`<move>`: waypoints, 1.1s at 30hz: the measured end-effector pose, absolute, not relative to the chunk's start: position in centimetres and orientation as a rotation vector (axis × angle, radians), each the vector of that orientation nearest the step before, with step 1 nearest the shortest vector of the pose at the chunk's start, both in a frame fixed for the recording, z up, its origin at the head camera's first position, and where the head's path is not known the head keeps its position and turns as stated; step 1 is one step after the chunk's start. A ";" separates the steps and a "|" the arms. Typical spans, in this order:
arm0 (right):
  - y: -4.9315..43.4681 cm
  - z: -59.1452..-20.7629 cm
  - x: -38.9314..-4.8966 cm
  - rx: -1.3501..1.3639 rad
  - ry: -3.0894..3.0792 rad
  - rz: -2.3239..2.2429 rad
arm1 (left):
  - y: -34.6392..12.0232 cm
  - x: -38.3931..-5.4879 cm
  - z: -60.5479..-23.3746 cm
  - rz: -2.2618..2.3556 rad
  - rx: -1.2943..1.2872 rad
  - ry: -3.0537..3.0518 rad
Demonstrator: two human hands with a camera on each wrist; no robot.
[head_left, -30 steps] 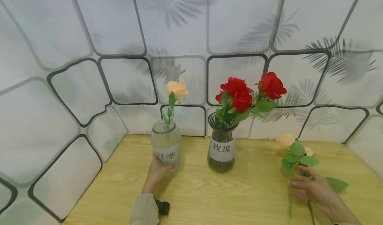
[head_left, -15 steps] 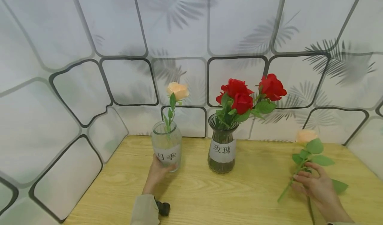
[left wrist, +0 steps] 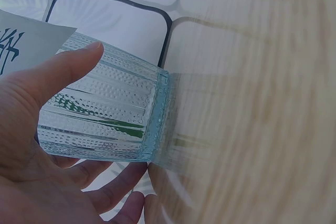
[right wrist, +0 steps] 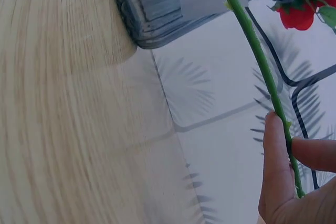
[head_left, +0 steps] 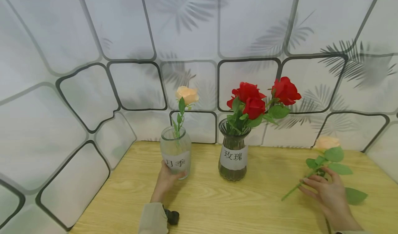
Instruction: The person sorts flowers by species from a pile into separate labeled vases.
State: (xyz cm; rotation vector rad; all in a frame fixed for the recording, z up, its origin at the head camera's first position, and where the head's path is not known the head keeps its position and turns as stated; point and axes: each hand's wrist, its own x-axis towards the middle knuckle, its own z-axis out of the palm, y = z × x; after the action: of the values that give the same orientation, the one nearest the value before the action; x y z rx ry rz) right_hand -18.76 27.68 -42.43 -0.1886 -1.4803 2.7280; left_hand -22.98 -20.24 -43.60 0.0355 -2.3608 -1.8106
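Observation:
My left hand (head_left: 169, 178) grips the lower part of a clear glass vase (head_left: 188, 147) with a white paper label. In the left wrist view, the thumb lies along one side of the ribbed vase (left wrist: 115, 90) and the fingers reach round the other. One peach rose (head_left: 187, 95) stands in that vase. On the right, my right hand (head_left: 331, 194) pinches the green stem (head_left: 290, 192) of another peach rose (head_left: 327, 142), which is tilted, its cut end pointing left. The right wrist view shows the stem (right wrist: 257, 51) between thumb and finger.
A dark glass vase (head_left: 233, 173) with a label and several red roses (head_left: 248, 92) stands between the hands. Under the right hand, a loose leaf (head_left: 356, 196) and a dark stem lie on the wooden table (head_left: 211, 206). A patterned wall covering (head_left: 192, 71) closes the back.
My right hand has picked out the peach rose and turned it, so the bloom moves right and the stem end swings up to the left. The left hand stays on its vase.

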 end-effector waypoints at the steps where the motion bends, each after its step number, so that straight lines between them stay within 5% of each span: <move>1: 27.5 -42.3 -18.8 -0.199 -1.468 2.726 | -20.3 -23.0 -43.6 -1.810 0.041 -2.362; 33: 21.9 -39.9 -18.7 -0.211 -1.286 2.604 | -20.3 -22.9 -43.5 -1.760 0.026 -2.408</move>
State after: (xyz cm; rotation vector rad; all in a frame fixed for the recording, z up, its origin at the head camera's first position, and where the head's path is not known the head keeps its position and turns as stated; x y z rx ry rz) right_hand -18.71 21.89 -39.89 -0.2112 -1.2862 2.6039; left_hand -22.86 -20.34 -43.50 0.0258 -2.4081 -1.7601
